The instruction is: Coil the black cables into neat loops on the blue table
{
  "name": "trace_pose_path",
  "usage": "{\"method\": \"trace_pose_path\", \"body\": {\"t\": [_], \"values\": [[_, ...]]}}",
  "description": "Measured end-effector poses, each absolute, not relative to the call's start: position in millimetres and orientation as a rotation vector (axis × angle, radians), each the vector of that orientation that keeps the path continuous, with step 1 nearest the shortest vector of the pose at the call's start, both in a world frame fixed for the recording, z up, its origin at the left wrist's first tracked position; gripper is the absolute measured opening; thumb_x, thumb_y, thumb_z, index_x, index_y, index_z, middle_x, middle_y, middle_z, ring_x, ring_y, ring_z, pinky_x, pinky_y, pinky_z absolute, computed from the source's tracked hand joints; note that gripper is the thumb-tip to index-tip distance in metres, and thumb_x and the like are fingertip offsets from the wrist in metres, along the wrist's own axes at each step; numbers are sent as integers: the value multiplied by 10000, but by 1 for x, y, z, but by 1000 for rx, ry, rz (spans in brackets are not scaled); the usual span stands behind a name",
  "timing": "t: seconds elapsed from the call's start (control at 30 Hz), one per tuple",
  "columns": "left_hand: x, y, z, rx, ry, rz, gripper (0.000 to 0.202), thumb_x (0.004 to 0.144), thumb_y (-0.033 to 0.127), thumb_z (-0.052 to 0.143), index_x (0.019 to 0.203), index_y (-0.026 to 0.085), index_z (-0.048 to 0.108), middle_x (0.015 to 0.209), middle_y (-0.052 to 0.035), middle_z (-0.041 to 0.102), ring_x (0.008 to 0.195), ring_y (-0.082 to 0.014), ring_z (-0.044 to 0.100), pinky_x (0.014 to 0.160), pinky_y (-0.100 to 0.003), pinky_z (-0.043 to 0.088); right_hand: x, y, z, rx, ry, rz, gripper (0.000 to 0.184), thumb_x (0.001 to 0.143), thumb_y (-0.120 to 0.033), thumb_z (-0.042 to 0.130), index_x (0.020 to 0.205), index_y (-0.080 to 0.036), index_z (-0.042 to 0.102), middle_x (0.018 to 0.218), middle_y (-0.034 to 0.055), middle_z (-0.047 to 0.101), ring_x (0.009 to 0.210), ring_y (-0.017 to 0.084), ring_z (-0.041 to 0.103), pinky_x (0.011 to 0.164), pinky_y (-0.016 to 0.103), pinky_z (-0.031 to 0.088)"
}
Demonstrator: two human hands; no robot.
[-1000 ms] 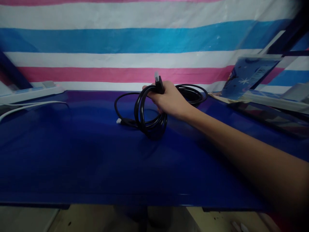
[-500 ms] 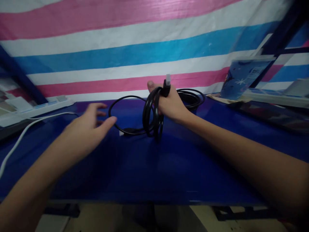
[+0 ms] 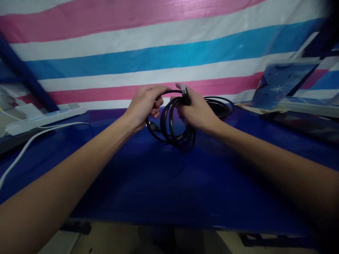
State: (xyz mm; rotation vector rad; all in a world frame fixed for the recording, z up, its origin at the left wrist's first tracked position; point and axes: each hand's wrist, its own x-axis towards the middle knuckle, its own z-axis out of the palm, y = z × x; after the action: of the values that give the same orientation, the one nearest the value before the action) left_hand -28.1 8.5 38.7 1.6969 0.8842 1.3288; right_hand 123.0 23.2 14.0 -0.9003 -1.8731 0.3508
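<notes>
A coiled black cable (image 3: 172, 128) hangs just above the blue table (image 3: 164, 180), at its far middle. My right hand (image 3: 197, 111) is closed round the top of the coil, with the cable's plug (image 3: 184, 94) sticking up between its fingers. My left hand (image 3: 145, 104) is closed on a loose strand of the same cable, right beside the coil. A second black cable coil (image 3: 221, 105) lies flat on the table behind my right hand.
A white power strip (image 3: 47, 114) with a white cord (image 3: 23, 148) lies at the far left. A blue printed card or packet (image 3: 278, 84) leans at the far right beside flat pale items. A striped pink, white and blue sheet (image 3: 159, 53) hangs behind the table.
My left hand has come in from the left and closed on the loose strand. The loop that lay on the table is lifted into the coil. My right hand kept its hold.
</notes>
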Motion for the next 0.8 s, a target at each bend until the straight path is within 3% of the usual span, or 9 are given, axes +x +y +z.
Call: {"method": "trace_pose_path", "body": {"t": [0.17,0.23,0.33,0.47,0.57,0.67,0.8], "values": [[-21,-15,28,1949,987,1282,254,892,383,486,876,154,596,637,19,533,475,-58,508,435,-161,339,120,13,23,-1171,-2071,-76,167,772,-84,450,741,-133,607,711,72,614,688,185,567,607,297,361],[-20,-18,25,1961,987,1225,273,827,373,590,1028,191,555,720,29,568,539,-70,564,482,-152,367,119,7,27,-1353,-2170,-355,157,783,-127,474,739,-114,624,741,114,637,736,228,603,616,316,364],[-21,-14,20,1966,941,1133,489,743,207,674,1180,215,453,834,22,598,533,-68,577,503,-171,406,119,-1,31,-1672,-2170,-748,156,766,-186,551,814,-73,648,801,181,652,809,326,628,609,343,391],[-24,-7,15,2066,795,1178,366,791,106,534,1145,160,458,734,27,559,428,-64,519,438,-204,399,121,-1,36,-1497,-2152,-1028,192,791,-213,536,856,-79,658,961,194,633,1017,411,556,684,407,432],[-27,-6,14,2162,793,1320,281,805,126,504,1079,188,512,716,31,566,449,-76,516,434,-213,380,123,4,38,-1403,-2174,-655,97,758,-130,535,761,-117,631,822,90,643,819,259,608,613,305,400],[-30,-4,14,2245,827,1350,214,788,138,527,992,200,549,760,17,602,539,-100,559,493,-229,397,123,8,38,-1353,-2143,-126,166,722,-52,540,578,-135,525,516,-33,510,485,73,450,476,212,260],[-33,2,12,2344,840,1372,200,766,126,536,950,206,542,720,23,580,682,-143,593,609,-258,411,122,9,35,-1216,-2131,-83,353,715,-42,582,449,-145,373,413,-58,352,424,37,290,462,234,168]]}}
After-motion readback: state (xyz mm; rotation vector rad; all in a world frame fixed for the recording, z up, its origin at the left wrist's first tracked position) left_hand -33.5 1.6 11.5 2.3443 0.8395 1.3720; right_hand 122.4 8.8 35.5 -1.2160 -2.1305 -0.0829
